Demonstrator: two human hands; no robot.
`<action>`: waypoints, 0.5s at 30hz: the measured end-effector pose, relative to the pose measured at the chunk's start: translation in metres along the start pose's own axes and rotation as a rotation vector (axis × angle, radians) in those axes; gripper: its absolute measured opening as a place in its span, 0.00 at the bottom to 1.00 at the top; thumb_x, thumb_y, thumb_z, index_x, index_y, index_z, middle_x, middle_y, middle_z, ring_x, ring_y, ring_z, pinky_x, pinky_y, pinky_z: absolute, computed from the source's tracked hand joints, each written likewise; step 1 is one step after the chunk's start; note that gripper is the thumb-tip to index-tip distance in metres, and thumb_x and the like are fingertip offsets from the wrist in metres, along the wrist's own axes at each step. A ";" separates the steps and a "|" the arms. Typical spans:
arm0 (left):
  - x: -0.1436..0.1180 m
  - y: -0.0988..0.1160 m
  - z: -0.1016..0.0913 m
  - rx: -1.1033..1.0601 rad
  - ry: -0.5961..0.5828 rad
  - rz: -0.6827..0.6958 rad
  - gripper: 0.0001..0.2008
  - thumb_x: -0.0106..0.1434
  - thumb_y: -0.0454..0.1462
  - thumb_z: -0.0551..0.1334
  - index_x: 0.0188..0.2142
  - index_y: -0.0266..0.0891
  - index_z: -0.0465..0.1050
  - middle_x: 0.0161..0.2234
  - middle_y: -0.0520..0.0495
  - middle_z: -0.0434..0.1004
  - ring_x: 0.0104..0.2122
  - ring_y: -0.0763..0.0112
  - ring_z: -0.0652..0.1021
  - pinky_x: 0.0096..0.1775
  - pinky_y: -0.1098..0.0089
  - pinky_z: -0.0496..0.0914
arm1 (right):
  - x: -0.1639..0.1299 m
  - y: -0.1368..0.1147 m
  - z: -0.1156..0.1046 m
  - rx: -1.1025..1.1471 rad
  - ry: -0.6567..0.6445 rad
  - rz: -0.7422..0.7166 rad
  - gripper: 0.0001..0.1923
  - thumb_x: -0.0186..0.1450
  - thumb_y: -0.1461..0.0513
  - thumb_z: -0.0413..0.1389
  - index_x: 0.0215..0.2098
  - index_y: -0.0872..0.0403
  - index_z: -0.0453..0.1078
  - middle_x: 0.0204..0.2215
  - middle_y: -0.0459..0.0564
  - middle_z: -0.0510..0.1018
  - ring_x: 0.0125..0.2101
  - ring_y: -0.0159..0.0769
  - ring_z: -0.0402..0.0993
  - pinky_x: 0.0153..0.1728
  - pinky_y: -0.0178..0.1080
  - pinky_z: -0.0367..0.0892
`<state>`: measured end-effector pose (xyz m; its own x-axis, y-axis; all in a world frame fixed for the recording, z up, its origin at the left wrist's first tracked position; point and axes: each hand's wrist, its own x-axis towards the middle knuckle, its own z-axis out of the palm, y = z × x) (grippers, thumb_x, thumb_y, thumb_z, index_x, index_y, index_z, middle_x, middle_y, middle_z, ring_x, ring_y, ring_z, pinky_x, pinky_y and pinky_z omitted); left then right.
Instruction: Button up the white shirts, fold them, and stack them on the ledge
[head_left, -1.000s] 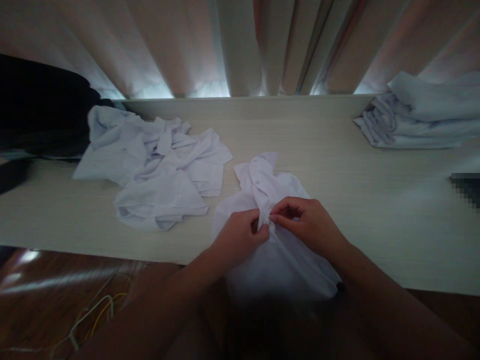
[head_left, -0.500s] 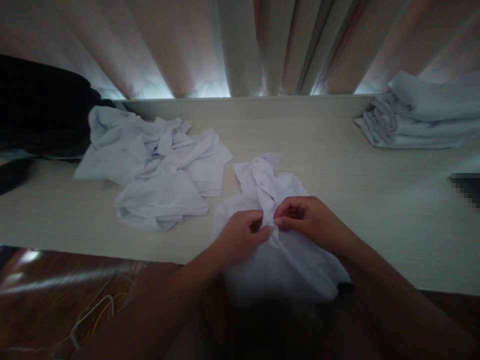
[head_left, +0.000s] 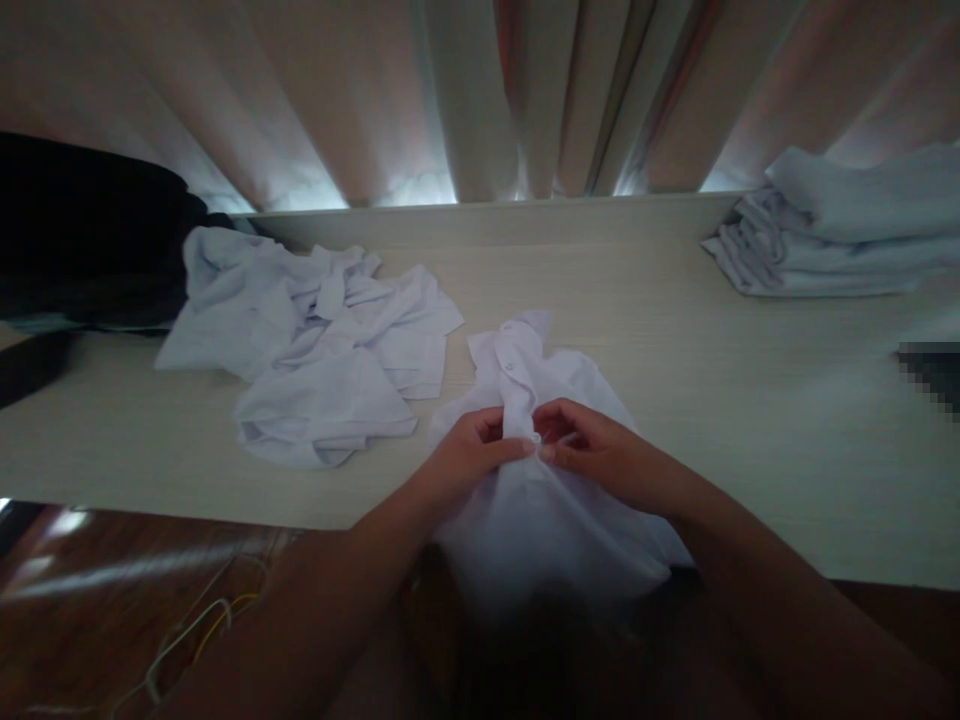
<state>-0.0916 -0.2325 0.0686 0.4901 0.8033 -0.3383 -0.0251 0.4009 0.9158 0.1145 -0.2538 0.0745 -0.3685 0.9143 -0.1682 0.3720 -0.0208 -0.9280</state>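
pale wood-grain table (head_left: 675, 330) set against curtains. lying on it: a crumpled heap of white garments (head_left: 315, 340) at left, a white shirt (head_left: 540, 400) at the near edge, folded white garments (head_left: 825, 240) stacked far right.

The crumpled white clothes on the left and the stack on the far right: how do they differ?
The crumpled heap of white garments lies loose and spread flat over the pale wooden table; the folded stack of white garments is layered neatly and stands taller. The heap sits nearer the person's hands, the stack at the far edge by the curtain. Both look like the same white cloth, and neither is touched.
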 end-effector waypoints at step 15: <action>0.001 0.003 -0.014 0.195 0.062 -0.034 0.18 0.59 0.48 0.64 0.38 0.34 0.77 0.27 0.49 0.74 0.27 0.71 0.71 0.30 0.72 0.64 | 0.000 -0.007 -0.009 -0.377 -0.063 -0.124 0.12 0.71 0.58 0.52 0.31 0.53 0.69 0.30 0.46 0.73 0.32 0.35 0.68 0.35 0.38 0.61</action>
<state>-0.1030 -0.2242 0.0676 0.4333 0.8185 -0.3773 0.1625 0.3408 0.9260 0.1194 -0.2503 0.0840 -0.4777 0.8736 -0.0933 0.6033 0.2490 -0.7577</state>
